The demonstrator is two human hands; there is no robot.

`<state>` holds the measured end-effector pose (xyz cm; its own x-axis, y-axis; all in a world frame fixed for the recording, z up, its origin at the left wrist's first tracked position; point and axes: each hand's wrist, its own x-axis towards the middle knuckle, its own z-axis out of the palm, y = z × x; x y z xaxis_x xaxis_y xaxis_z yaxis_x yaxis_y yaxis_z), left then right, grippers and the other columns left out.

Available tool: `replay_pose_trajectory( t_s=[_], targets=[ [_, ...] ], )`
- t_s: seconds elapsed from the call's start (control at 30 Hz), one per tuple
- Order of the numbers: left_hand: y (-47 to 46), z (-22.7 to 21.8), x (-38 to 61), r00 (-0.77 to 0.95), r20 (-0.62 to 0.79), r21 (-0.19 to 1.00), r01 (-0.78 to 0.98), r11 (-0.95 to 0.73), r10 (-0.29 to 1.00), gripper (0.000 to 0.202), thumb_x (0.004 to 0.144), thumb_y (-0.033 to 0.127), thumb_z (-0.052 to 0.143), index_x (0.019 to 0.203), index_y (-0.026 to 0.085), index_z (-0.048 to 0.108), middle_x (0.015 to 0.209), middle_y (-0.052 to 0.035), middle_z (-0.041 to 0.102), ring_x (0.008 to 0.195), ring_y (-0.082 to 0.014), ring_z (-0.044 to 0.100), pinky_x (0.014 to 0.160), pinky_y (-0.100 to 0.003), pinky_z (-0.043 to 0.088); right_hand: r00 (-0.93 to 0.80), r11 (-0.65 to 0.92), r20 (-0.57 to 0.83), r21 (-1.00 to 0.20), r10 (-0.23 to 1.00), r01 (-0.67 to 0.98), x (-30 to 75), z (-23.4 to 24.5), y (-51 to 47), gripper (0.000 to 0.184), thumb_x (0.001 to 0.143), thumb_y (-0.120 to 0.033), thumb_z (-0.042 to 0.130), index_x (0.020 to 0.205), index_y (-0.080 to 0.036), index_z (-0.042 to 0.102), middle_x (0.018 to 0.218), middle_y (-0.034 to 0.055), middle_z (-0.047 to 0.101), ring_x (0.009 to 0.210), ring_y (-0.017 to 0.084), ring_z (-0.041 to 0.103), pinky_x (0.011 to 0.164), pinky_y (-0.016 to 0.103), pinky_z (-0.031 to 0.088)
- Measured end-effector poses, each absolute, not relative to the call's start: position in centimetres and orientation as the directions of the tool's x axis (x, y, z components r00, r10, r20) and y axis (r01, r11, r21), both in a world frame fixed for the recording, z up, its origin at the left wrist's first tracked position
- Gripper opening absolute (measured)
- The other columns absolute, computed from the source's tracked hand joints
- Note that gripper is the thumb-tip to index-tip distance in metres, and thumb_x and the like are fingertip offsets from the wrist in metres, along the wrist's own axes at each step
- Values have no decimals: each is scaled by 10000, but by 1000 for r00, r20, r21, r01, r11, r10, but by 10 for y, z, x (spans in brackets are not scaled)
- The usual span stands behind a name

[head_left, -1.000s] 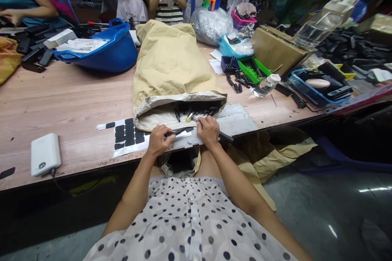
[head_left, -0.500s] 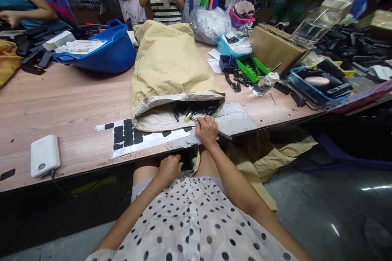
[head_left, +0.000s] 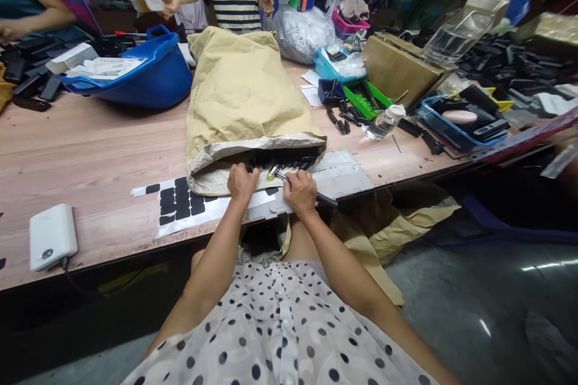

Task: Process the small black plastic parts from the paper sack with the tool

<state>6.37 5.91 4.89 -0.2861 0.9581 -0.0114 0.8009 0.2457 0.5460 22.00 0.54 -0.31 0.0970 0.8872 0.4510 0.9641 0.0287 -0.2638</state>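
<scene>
Lying on table (head_left: pixel 90 150): tan sack (head_left: pixel 244 96), mouth facing the near edge, small black parts (head_left: pixel 289 162) inside.
Sheet (head_left: pixel 217 206): black pads (head_left: pixel 176 204), near edge, left of the sack mouth.
Left hand (head_left: pixel 242 180): fingers curled at sack mouth; grip cannot be told.
Right hand (head_left: pixel 300 192): closed round thin tool (head_left: pixel 326 199), tip at the mouth.

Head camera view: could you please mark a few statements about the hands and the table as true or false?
The left hand is at the open mouth of the tan sack. True.
The right hand is empty. False: it grips a slim tool.
The blue basin sits to the right of the tan sack. False: it sits to its left.
The white power bank lies on the table. True.
</scene>
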Motion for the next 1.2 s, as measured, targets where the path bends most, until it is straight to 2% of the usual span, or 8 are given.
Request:
replay_pose_trajectory(
  t_s=[0.13, 0.27, 0.37, 0.5, 0.6, 0.9, 1.07, 1.2],
  targets=[
    [51, 46, 52, -265, -21, 558, 797, 231, 964, 74, 791, 302, 666, 829, 238, 673, 966, -75, 707, 914, -280, 664, 751, -363, 492, 103, 22, 443, -267, 891, 963, 220, -3, 5, 189, 923, -248, 565, 1012, -232, 731, 928, 87, 596, 907, 248, 467, 751, 340, 335],
    [36, 37, 27, -136, 21, 606, 789, 95, 991, 94, 773, 279, 680, 865, 258, 682, 884, -18, 703, 873, -230, 651, 760, -326, 480, 106, 23, 449, -271, 887, 962, 220, -4, 5, 195, 924, -242, 562, 1016, -232, 735, 935, 91, 602, 916, 253, 473, 763, 347, 348],
    [27, 27, 14, -28, 73, 662, 749, -28, 997, 127, 762, 258, 680, 888, 255, 698, 888, -7, 689, 860, -202, 644, 780, -306, 490, 99, 37, 455, -280, 885, 959, 222, -5, 5, 207, 931, -244, 557, 1042, -234, 731, 938, 92, 601, 917, 255, 475, 766, 349, 359],
    [23, 17, 11, -8, 125, 716, 693, -84, 992, 137, 776, 255, 666, 906, 248, 710, 916, -7, 681, 867, -188, 644, 796, -299, 502, 90, 60, 444, -313, 891, 948, 228, -2, 6, 204, 938, -248, 555, 1041, -238, 731, 932, 87, 613, 908, 251, 497, 764, 346, 385],
    [25, 15, 12, -7, 121, 727, 682, -84, 993, 143, 767, 244, 676, 904, 250, 716, 908, -2, 674, 854, -184, 639, 783, -297, 502, 92, 82, 431, -369, 898, 926, 228, 4, 4, 216, 955, -258, 535, 1020, -234, 739, 922, 80, 631, 899, 241, 533, 795, 342, 431],
    [28, 12, 11, 29, 122, 752, 649, -112, 992, 171, 735, 218, 698, 899, 260, 723, 916, 10, 666, 867, -181, 631, 807, -303, 513, -9, 255, 378, -607, 926, 753, 192, 20, -10, 304, 1008, -295, 472, 1180, -273, 721, 1006, 45, 696, 943, 186, 655, 835, 270, 529],
    [29, 11, 12, 23, 105, 767, 635, -96, 994, 175, 730, 198, 696, 893, 256, 722, 928, 14, 672, 876, -179, 641, 795, -298, 509, -56, 304, 401, -587, 914, 751, 182, 25, -15, 358, 1029, -298, 436, 1274, -282, 696, 1009, 48, 699, 927, 169, 659, 808, 243, 527],
    [28, 14, 11, 27, 92, 764, 639, -88, 995, 160, 745, 217, 690, 896, 253, 728, 939, 6, 674, 890, -181, 642, 803, -298, 513, -101, 261, 317, -517, 943, 815, 180, 22, -17, 352, 1011, -268, 474, 1279, -299, 701, 956, 33, 681, 860, 158, 650, 745, 220, 506]
  ],
)
